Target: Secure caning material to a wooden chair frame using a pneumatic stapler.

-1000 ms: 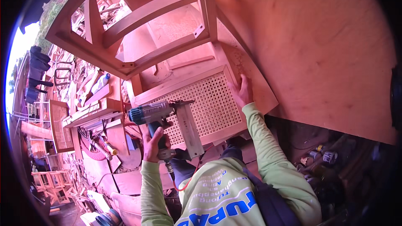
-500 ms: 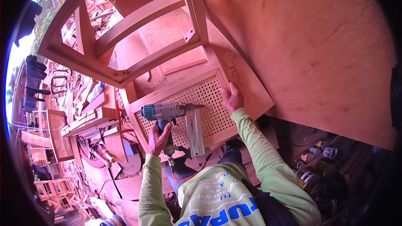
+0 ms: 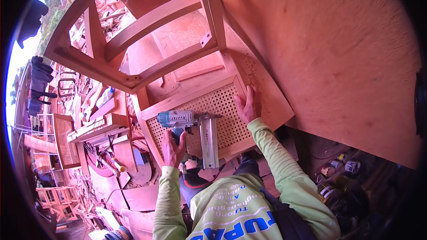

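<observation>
My left hand (image 3: 173, 150) is closed on the grip of a grey and teal nail gun (image 3: 177, 119), which lies sideways over a framed cane-mesh panel (image 3: 222, 102), its long magazine pointing toward me and a red hose trailing below. My right hand (image 3: 247, 109) grips the panel's right edge, thumb on the frame side. Beneath and behind the panel is a wooden work surface (image 3: 271, 106). Just beyond stands a curved wooden chair frame (image 3: 151, 23), with small corner blocks at its lower joints.
A big plywood sheet (image 3: 324, 62) fills the right, above cans (image 3: 339, 164) in shadow. At left are stacked boards (image 3: 102, 129), hand tools, another cane panel (image 3: 66, 142), dark hanging cloths (image 3: 38, 80), small wooden frames (image 3: 53, 202) and heaped wood scraps.
The nail gun has shifted right and a little down, turning more level over the panel, with my left hand moving along. My right hand has moved slightly left and down along the panel edge.
</observation>
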`<state>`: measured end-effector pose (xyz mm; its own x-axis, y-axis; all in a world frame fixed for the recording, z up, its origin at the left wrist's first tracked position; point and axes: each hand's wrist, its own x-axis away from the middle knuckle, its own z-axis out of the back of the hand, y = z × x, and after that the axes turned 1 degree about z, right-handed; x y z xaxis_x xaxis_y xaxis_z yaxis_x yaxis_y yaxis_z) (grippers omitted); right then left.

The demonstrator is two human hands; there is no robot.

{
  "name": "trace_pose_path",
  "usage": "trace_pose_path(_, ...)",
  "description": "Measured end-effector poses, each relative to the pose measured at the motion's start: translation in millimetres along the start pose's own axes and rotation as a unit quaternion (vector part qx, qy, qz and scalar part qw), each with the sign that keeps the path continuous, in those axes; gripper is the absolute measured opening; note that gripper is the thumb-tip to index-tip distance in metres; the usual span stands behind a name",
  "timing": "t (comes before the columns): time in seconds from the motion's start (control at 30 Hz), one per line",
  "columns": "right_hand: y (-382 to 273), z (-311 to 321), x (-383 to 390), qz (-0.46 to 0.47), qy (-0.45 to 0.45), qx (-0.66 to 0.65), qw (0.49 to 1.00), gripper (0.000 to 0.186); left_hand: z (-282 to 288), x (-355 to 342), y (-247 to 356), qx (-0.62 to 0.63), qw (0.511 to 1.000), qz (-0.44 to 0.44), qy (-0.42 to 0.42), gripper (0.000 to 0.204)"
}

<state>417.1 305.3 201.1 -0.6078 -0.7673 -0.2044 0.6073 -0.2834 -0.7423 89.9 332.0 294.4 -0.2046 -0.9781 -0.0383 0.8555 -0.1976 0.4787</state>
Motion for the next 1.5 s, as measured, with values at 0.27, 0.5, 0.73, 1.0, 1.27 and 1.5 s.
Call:
trace_pose_path(0.27, -27, 0, -109, 0.391, -0.207, 0.062, 0.895, 0.060, -6, 5, 0, 0.024, 0.999, -0.017, 0.032, 0.044)
trace_pose_path(0.5, -26, -10, -106, 0.421, -0.170, 0.092, 0.886, 0.061, -3, 12, 0, 0.033, 0.999, 0.022, -0.011, 0.047)
trace_pose_path(0.73, -28, -6, -107, 0.387, -0.211, 0.095, 0.892, 0.067, -4, 14, 3, 0.024, 0.999, -0.040, 0.026, 0.051)
trace_pose_path(1.0, -3, 22, 3, 0.185, 0.062, 0.022, 0.981, 0.086, 25, 12, 47, 0.222, 0.952, 0.178, -0.114, 0.043)
trace_pose_path(1.27, 28, 9, 31, 0.090, -0.018, -0.029, 0.995, 0.066, 48, 17, 84, 0.401, 0.856, 0.205, -0.255, 0.041)
trace_pose_path(1.5, 27, 2, 31, 0.078, -0.009, -0.018, 0.997, 0.060, 71, -1, 132, 0.440, 0.875, 0.065, -0.193, 0.038)
